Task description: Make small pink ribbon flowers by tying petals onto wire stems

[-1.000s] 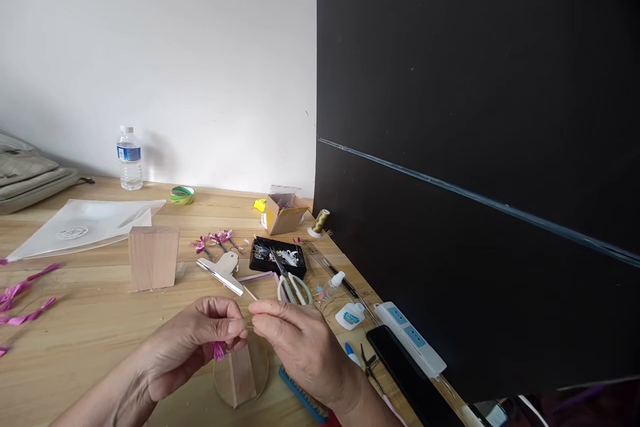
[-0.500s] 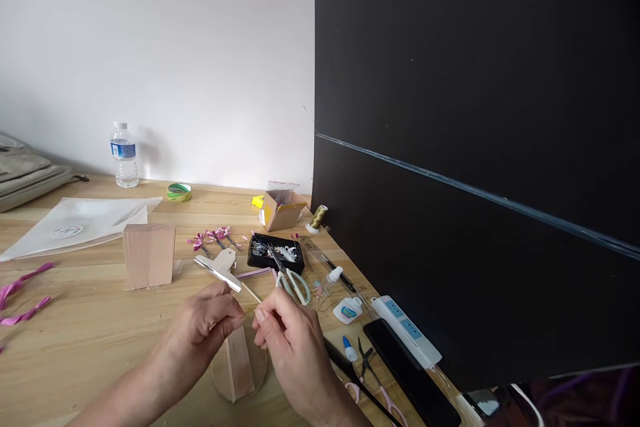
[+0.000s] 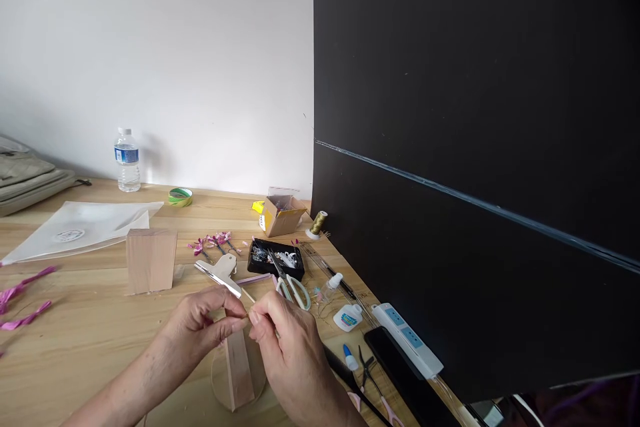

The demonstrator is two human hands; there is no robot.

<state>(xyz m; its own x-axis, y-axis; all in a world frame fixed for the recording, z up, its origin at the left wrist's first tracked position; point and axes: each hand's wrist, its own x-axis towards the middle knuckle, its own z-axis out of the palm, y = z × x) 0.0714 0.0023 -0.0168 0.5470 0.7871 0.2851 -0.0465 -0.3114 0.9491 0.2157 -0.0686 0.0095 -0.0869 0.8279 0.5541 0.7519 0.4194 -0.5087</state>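
My right hand [image 3: 290, 347] is closed around a thin pale stick [image 3: 249, 295], whose end pokes out past the fingers. My left hand [image 3: 213, 320] pinches thumb to forefinger right beside the right fingertips; whatever lies in that pinch is too small to make out. Below the hands, a wooden strip [image 3: 239, 373] lies over a round wooden disc [image 3: 220, 383]. A silver bulldog clip [image 3: 220, 271] sits just beyond my left hand. White-handled scissors [image 3: 295, 290] rest against a black tray [image 3: 257, 267] of small parts.
A wooden block [image 3: 151, 261] stands left, near a translucent bag [image 3: 100, 217] and pink twisted strips [image 3: 30, 317]. At right lie a glue bottle [image 3: 347, 317], spray bottle [image 3: 331, 287], comb [image 3: 340, 367], pink-handled scissors [image 3: 385, 403] and power strip [image 3: 407, 340], beside a black panel [image 3: 450, 113].
Both hands have drawn together, so their fingertips now nearly meet. The left hand has shifted slightly right, and the camera view has tilted up a little.
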